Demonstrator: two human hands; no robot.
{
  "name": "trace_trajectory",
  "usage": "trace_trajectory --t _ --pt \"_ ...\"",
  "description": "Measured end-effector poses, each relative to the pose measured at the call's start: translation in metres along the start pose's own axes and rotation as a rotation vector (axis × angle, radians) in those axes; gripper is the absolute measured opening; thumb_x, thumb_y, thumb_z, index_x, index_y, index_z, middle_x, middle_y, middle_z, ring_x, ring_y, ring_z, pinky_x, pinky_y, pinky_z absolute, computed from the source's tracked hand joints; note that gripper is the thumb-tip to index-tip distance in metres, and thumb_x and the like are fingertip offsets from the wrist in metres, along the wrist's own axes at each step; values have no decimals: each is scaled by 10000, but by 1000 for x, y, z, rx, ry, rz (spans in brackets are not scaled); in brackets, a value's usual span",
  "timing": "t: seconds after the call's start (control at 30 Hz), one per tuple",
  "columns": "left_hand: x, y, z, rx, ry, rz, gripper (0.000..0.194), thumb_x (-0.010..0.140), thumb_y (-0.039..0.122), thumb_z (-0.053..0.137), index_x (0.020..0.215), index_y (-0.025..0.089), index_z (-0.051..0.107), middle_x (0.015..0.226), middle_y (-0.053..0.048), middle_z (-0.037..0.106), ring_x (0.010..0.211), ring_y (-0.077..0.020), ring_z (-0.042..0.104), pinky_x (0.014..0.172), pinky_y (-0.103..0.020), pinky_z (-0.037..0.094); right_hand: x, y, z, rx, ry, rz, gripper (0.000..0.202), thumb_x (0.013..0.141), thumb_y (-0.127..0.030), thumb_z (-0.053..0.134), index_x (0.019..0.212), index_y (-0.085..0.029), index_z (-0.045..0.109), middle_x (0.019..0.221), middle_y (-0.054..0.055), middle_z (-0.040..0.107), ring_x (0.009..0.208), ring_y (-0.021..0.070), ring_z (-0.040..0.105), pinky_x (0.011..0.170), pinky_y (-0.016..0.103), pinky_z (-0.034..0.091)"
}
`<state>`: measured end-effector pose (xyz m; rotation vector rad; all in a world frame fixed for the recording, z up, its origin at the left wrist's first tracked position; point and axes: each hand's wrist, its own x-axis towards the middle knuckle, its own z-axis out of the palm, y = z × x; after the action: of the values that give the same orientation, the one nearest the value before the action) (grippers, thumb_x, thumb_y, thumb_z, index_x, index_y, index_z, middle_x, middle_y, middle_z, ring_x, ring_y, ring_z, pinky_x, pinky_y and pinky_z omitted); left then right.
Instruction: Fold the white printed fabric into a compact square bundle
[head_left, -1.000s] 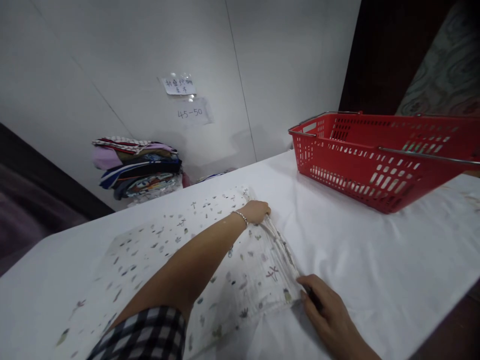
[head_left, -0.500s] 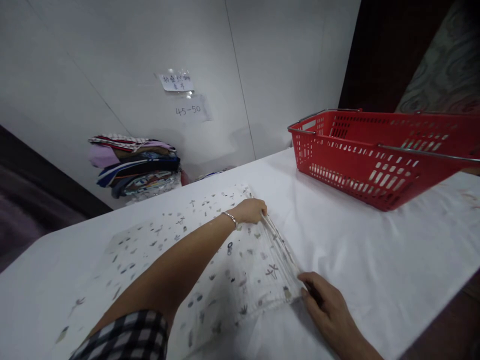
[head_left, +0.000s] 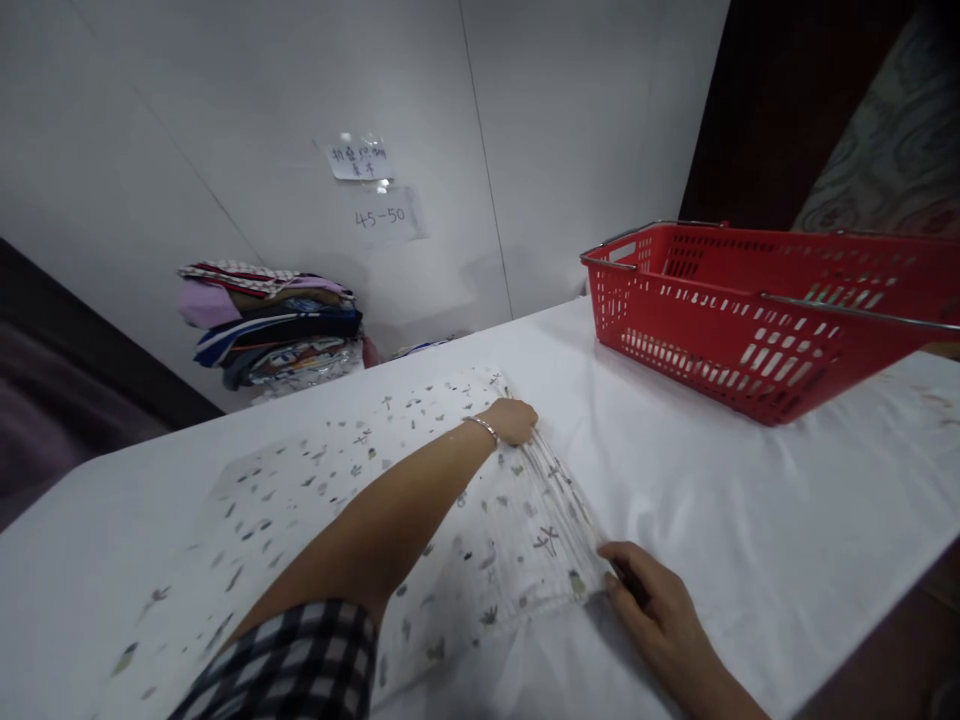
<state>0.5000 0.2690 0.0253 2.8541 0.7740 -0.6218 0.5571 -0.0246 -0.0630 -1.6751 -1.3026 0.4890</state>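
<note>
A thin white cloth point(head_left: 480, 550) printed with small motifs lies spread on the white-covered table, its right edge gathered in narrow folds. My left hand point(head_left: 511, 420), with a bracelet at the wrist, is closed on the far part of that edge; its fingertips are hidden behind the hand. At the near right corner, my right hand point(head_left: 649, 605) pinches the same edge between thumb and fingers. The folded edge runs in a slanting line between both hands.
A red plastic basket point(head_left: 690, 325) with metal handles stands on the table point(head_left: 720, 500) at the back right. Beyond the far table edge is a stack of folded clothes point(head_left: 281, 325). Two paper signs point(head_left: 390, 214) hang on the grey wall.
My left hand has shifted slightly right and nearer along the cloth's edge, and its forearm has moved right. My right hand keeps its pinch almost in place.
</note>
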Motion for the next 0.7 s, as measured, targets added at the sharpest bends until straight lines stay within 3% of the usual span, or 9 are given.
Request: trace_trajectory --t 0.1,0.2,0.37,0.43,0.53,0.7 --pt "11 17 9 49 66 -28 336 637 179 532 965 157 602 1028 -135 615 936 -277 574 779 -377 437 1 -2 -2 24 -27 43 238 846 -314 435 1003 -180 551 794 48 624 658 158 573 624 254 477" --pt "12 22 15 49 141 -34 488 680 206 505 1165 164 496 1222 -140 504 969 -266 572 789 -371 446 3 -6 -3 51 -39 84 282 836 -330 431 1059 -185 526 806 45 621 665 160 575 618 254 474" --pt "-26 1 23 -105 321 6 520 753 219 430 1272 213 397 1407 -57 329 991 -185 569 789 -285 460 3 -10 0 81 60 121 344 800 -390 440 1046 -176 549 745 35 623 616 158 567 577 255 460" --pt "-57 -15 30 -178 358 -7 469 779 252 411 1246 220 436 1424 -39 313 977 -174 574 781 -270 463 4 -6 0 68 60 117 354 791 -401 452 1039 -175 563 747 35 631 612 159 573 570 252 458" --pt "-124 -49 44 -269 392 -120 401 797 302 401 1175 236 516 1406 -32 356 863 -150 604 752 -261 469 7 2 -2 38 -8 105 385 776 -402 485 1070 -171 578 798 47 658 662 170 607 597 251 482" --pt "-279 -118 90 -341 590 -573 362 759 348 449 1055 207 602 1232 -49 544 780 -151 611 756 -253 465 10 14 -8 2 -12 71 441 742 -448 517 1073 -183 636 959 70 679 859 217 634 698 260 516"
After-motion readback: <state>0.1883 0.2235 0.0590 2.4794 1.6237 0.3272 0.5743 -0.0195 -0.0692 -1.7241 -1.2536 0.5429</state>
